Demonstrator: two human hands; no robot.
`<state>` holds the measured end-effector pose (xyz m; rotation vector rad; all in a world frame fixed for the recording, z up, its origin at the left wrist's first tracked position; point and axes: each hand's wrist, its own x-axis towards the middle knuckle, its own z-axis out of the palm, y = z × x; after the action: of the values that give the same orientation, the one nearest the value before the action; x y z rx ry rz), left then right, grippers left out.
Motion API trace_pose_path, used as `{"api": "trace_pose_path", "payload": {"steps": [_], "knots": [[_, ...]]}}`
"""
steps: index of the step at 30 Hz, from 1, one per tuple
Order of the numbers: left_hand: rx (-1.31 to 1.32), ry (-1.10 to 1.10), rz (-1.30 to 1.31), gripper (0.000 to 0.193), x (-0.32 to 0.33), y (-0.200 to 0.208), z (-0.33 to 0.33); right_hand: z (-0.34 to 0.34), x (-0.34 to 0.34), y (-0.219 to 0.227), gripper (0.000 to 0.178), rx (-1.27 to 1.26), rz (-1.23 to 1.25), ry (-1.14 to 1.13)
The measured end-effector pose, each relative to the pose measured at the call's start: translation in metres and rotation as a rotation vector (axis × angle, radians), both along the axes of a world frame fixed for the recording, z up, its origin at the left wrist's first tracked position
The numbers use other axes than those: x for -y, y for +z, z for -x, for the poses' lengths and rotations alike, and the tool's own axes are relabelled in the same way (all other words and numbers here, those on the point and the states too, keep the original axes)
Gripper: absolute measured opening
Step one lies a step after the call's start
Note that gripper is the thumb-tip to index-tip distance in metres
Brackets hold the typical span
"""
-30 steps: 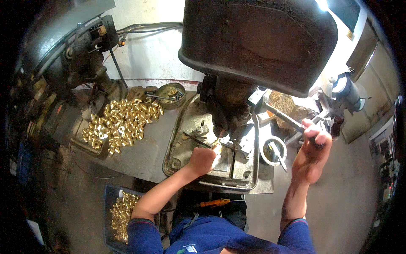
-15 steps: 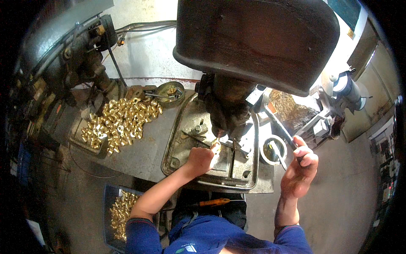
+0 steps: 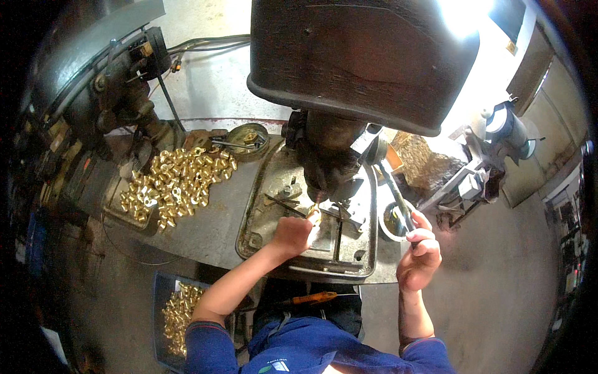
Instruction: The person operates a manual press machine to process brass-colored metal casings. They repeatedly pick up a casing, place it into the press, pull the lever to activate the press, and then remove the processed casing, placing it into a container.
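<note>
My left hand (image 3: 293,237) is closed around a brass fitting (image 3: 316,217), pressing it down on the drill press table (image 3: 255,218). The fitting sits right under the spindle (image 3: 321,181), its lower part hidden by my fingers. On the right side, my right hand (image 3: 421,257) grips the lower end of the dark feed lever (image 3: 397,196), with fingers wrapped round it. The lever slants down from the hub beside the spindle. Above everything looms the dark drill press head (image 3: 361,62).
A heap of brass fittings (image 3: 177,184) lies at left, partly in a shallow tray (image 3: 118,212). More fill a blue bin (image 3: 159,324) below the bench. A round dish (image 3: 261,143) stands behind. A cup (image 3: 387,219) sits behind the lever. An orange-handled tool (image 3: 314,298) lies near my lap.
My right hand has swung the feed lever left and slightly down. My left hand stays on the fitting under the spindle. The whole view has shifted slightly.
</note>
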<state>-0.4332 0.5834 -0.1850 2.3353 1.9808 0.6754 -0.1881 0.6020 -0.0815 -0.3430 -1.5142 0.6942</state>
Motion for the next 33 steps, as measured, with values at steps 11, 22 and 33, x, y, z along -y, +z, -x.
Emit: {"api": "trace_pose_path", "payload": {"steps": [11, 22, 33], "knots": [[-0.032, -0.027, -0.01, 0.031, 0.0, -0.003, 0.003, -0.004, 0.001, -0.027, 0.028, 0.032, 0.035, -0.015], [-0.032, -0.044, -0.017, 0.029, 0.0, -0.004, 0.004, -0.005, -0.004, -0.054, 0.013, 0.029, 0.044, -0.018], [0.04, -0.018, -0.012, 0.032, 0.002, 0.004, -0.001, -0.012, -0.016, -0.079, 0.019, 0.142, 0.106, -0.016]]}}
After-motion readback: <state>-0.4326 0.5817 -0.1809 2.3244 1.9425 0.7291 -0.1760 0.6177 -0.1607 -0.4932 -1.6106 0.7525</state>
